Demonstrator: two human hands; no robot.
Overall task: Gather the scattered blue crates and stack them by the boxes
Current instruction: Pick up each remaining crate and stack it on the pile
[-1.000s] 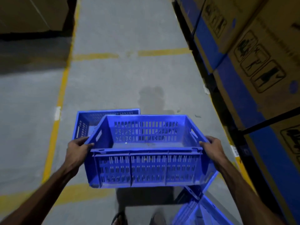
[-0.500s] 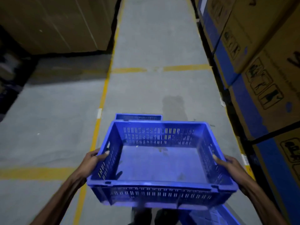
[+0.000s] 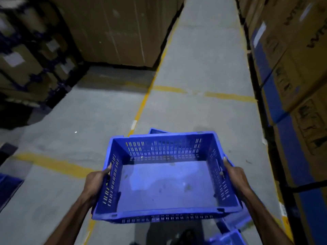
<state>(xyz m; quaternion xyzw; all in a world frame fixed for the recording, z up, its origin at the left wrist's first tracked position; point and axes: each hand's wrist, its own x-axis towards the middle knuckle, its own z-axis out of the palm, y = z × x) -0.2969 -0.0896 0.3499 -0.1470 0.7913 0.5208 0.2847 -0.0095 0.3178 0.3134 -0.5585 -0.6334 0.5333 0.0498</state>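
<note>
I hold an empty blue slotted crate [image 3: 166, 184] level in front of me, open side up, above the concrete floor. My left hand [image 3: 96, 183] grips its left wall and my right hand [image 3: 235, 177] grips its right wall. Behind the held crate's far rim, a corner of a second blue crate [image 3: 156, 131] shows on the floor. Part of a third blue crate [image 3: 228, 236] lies at the bottom right, near my feet. Another blue crate edge [image 3: 7, 186] shows at the far left.
Racks of cardboard boxes [image 3: 297, 71] line the right side of the aisle. A tall stack of cartons [image 3: 120, 29] stands ahead on the left, with more shelving [image 3: 31, 55] at far left. Yellow floor lines [image 3: 141, 105] mark the aisle.
The crate has tipped from showing its front wall to lying level with its floor in view. The view has swung left and up, and the floor crate is mostly hidden behind it.
</note>
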